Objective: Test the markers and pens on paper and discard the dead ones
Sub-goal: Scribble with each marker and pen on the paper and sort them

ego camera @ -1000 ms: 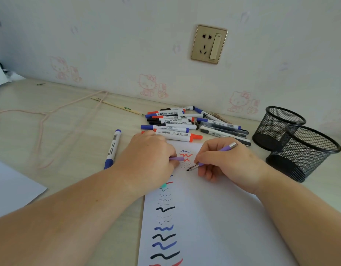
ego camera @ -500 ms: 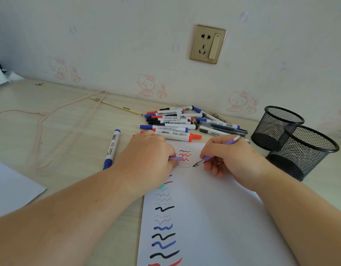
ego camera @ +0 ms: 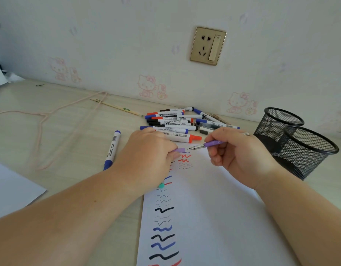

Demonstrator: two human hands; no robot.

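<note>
The right hand (ego camera: 240, 154) pinches a purple pen (ego camera: 208, 144) near its nib, the tip lifted just above the far edge of the paper (ego camera: 213, 217) and pointing at the purple cap (ego camera: 180, 150), which the left hand (ego camera: 146, 160) grips in curled fingers while resting on the paper's left edge. The pile of markers (ego camera: 177, 121) lies just beyond both hands by the wall. Two mesh cups (ego camera: 300, 143) stand at the desk's right side, and a lone blue marker (ego camera: 112, 148) lies left.

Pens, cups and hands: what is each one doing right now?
Purple pen: uncapped, nib off the paper.
Purple cap: off, in left hand.
Right hand: gripping the pen.
Marker pile: capped, lying flat.
Blue marker: capped, lying alone.
Mesh cups: upright; contents unclear.
</note>
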